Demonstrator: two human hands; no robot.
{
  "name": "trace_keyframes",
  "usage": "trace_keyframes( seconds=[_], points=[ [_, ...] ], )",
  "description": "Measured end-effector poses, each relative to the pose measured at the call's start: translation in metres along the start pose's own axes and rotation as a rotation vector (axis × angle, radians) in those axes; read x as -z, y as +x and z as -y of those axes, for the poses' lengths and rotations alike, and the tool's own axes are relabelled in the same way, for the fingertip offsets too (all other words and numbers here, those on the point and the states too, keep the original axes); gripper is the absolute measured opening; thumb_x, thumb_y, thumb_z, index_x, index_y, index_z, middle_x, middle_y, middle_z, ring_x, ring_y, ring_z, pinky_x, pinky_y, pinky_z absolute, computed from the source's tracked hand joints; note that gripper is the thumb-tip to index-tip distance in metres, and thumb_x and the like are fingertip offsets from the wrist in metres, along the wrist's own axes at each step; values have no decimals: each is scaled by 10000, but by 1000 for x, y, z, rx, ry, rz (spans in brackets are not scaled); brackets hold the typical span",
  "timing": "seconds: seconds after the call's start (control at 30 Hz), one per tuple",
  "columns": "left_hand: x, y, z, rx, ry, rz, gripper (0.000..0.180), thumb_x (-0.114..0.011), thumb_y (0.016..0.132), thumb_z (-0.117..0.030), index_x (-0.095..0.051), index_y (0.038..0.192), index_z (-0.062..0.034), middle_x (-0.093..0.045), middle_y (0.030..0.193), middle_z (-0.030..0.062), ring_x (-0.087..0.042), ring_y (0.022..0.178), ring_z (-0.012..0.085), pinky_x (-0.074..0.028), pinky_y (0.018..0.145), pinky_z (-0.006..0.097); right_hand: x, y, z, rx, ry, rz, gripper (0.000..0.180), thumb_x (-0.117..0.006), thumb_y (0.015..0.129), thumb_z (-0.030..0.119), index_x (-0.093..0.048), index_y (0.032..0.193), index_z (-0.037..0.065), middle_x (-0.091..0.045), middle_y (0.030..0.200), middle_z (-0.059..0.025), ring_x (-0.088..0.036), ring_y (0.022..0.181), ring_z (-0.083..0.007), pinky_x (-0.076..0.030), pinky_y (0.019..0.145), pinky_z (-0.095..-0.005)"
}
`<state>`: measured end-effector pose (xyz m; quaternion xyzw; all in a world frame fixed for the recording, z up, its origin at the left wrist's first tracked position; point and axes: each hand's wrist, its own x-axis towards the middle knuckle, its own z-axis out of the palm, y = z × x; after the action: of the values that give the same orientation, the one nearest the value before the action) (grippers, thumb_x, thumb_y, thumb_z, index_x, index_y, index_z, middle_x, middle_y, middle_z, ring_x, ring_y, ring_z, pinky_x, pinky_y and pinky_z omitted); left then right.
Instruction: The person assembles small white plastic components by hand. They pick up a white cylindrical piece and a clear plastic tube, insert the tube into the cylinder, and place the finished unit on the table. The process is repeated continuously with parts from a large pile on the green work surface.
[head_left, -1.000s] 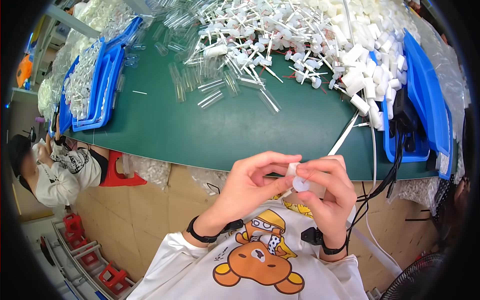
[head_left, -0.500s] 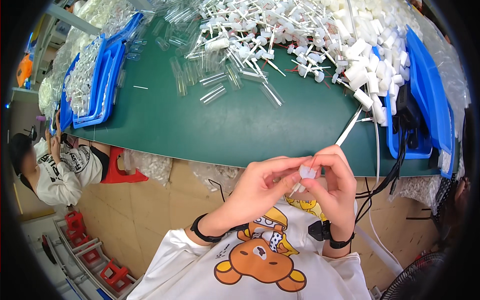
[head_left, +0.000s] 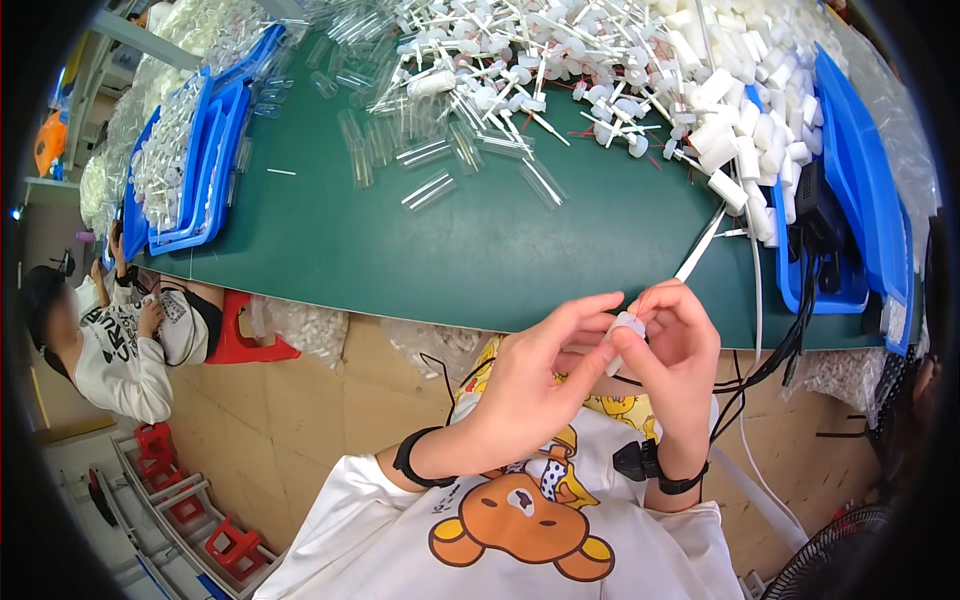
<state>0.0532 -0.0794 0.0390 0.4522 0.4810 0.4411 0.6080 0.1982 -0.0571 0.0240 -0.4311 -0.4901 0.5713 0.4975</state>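
Just past the table's near edge, a small white plastic piece [head_left: 627, 324] with a rounded translucent head and a short stem is held between my hands. The thumb and bent fingers of my right hand [head_left: 675, 350] pinch its head. Against the stem rests the thumb of my left hand [head_left: 535, 375], its fingers curved around the far side; part of the piece is hidden by them. Similar white stemmed pieces [head_left: 530, 75] with thin red wires lie heaped at the back of the green table [head_left: 400, 260].
Clear plastic tubes [head_left: 430, 190] lie at mid-table. White foam-like cylinders [head_left: 735, 150] are piled at the right, beside blue trays [head_left: 870, 190] and black cables [head_left: 800, 310]. Another blue tray [head_left: 215, 190] stands at the left, near a seated person [head_left: 125, 345]. A white strip [head_left: 700, 245] hangs over the edge.
My left fingers have lifted and spread a little from the piece. Its head has turned and moved slightly right and up. The person at the left has moved one hand downward.
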Motion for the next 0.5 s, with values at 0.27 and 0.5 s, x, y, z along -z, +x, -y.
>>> trace_keyframes(
  seconds=[0.27,0.5],
  points=[
    [2,-1,-5,46,-24,18,188,-566,889,-83,-463,1000,27,-626,999,162,-638,903,186,-527,746,285,12,5,8,-157,162,148,152,-541,842,-50,-559,993,-43,-531,967,-78,-531,852,-120,-431,774,-249],
    [7,0,-13,57,-11,98,172,-572,865,13,-477,1009,28,-594,1036,132,-603,963,172,-523,798,285,14,3,0,-70,150,167,169,-557,833,-53,-573,1002,-54,-530,970,-96,-527,885,-140,-431,793,-269]
  ],
)
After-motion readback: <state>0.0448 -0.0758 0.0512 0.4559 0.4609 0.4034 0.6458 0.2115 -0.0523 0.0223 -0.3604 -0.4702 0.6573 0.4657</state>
